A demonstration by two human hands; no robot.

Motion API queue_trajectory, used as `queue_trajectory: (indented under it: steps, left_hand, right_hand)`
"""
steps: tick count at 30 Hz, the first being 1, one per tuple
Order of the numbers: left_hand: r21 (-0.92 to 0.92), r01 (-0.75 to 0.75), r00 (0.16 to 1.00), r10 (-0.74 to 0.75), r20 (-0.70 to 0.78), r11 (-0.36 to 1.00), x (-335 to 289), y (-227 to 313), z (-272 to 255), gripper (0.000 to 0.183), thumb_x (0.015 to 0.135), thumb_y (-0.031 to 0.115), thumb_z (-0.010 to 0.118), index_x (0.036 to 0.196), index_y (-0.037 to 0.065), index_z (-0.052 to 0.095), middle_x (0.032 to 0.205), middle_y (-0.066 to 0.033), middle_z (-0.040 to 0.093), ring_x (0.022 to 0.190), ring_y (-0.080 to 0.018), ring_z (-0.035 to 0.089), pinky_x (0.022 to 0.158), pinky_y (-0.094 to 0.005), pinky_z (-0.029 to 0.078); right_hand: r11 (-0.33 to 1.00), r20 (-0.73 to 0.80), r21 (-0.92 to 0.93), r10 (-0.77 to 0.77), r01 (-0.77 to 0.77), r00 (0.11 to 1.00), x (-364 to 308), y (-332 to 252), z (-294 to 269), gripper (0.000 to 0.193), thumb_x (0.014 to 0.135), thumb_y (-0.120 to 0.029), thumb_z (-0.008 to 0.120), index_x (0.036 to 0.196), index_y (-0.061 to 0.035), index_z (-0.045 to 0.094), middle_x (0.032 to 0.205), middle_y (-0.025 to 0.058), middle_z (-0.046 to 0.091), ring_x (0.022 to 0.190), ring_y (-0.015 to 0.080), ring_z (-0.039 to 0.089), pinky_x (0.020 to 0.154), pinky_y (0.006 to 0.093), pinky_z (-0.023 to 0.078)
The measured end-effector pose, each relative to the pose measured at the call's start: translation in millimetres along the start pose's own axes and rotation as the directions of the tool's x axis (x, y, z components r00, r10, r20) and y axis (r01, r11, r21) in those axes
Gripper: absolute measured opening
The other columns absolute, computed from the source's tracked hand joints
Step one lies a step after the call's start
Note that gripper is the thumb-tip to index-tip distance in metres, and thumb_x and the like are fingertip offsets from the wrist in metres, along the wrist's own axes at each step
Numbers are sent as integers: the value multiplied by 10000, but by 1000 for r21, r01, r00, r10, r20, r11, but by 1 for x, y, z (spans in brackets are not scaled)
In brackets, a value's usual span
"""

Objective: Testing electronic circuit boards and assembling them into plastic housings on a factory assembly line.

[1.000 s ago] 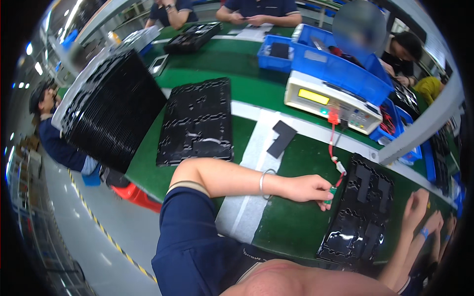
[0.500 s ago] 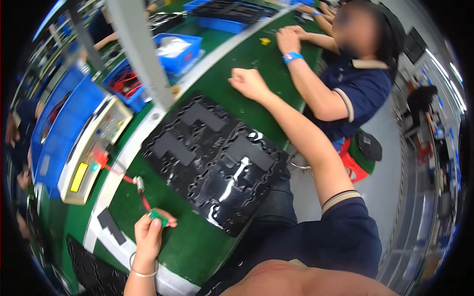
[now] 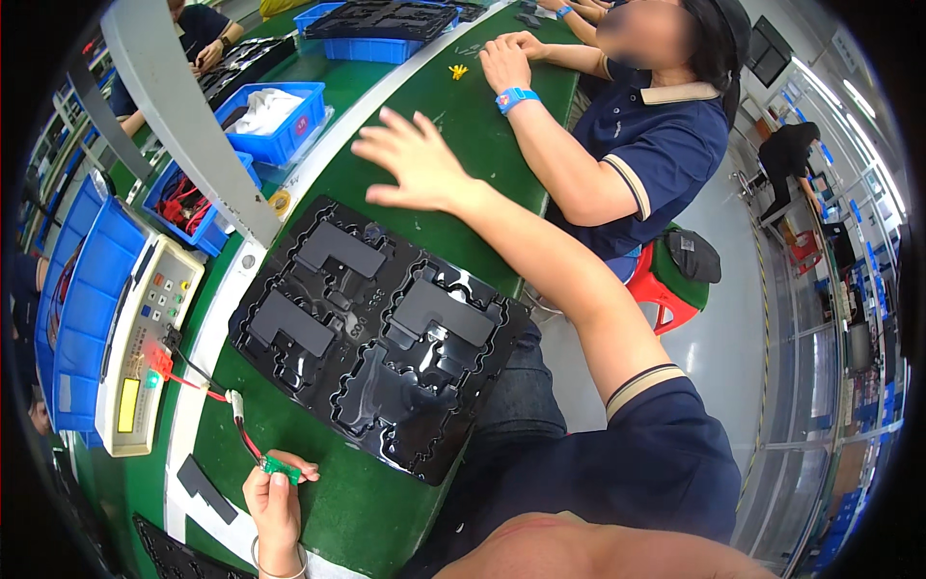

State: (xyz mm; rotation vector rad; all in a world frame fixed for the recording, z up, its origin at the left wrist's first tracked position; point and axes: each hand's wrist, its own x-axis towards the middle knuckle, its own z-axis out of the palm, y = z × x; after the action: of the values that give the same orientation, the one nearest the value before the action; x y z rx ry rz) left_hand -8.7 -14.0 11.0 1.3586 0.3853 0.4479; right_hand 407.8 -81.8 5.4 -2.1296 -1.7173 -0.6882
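Observation:
Between the thumb and fingers of my left hand (image 3: 274,507) is a small green circuit board (image 3: 281,470). Red and black wires (image 3: 247,439) run from it through a white connector (image 3: 233,398) to a beige tester (image 3: 164,323) with a yellow-lit display. My right hand (image 3: 420,172) is spread above the green table, just past the far edge of a black moulded tray (image 3: 415,463), and holds nothing. In the tray lie dark grey notched pieces (image 3: 444,314); its near right pocket shows bare shiny plastic.
A grey post (image 3: 183,125) rises behind the tray. Blue bins (image 3: 280,135) stand along the far side, one with red wires (image 3: 183,205). A dark strip (image 3: 205,489) lies beside my left hand. To my right sits a co-worker (image 3: 637,154), arms on the table near a yellow item (image 3: 458,71).
My right hand has gone from closed to spread fingers and moved left. The left hand keeps the circuit board. The whole view has shifted.

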Motion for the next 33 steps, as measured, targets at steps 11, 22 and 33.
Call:
queue_trajectory:
  steps: [11, 22, 33]
  left_hand:
    - [31, 16, 1000, -15, -19, 999, -2, 0, 1, 272, 866, 223, 451, 791, -33, 501, 783, -127, 540, 678, -175, 526, 652, -284, 421]
    - [-88, 35, 998, -40, -57, 996, -1, 2, 1, 264, 862, 218, 458, 774, -29, 488, 764, -123, 528, 670, -178, 512, 664, -293, 421]
    - [-28, 67, 996, -68, -52, 997, 0, 3, 3, 248, 859, 230, 448, 778, -3, 481, 730, -81, 497, 669, -145, 479, 704, -294, 415]
  right_hand:
    - [998, -80, -42, 47, -51, 996, 4, -1, 5, 746, 680, -634, 484, 1291, -239, 323, 1392, 86, 159, 1285, 324, 94, 972, 601, 63]
    - [970, 22, 72, 233, -234, 972, 3, 0, 8, 793, 622, -676, 511, 1292, -304, 308, 1404, 140, 28, 1277, 389, -29, 903, 683, 33]
    - [990, -395, -17, 120, -138, 911, 9, 3, -5, 726, 570, 93, 552, 1193, -264, 443, 1232, 228, 329, 815, 290, 560, 890, 463, 370]
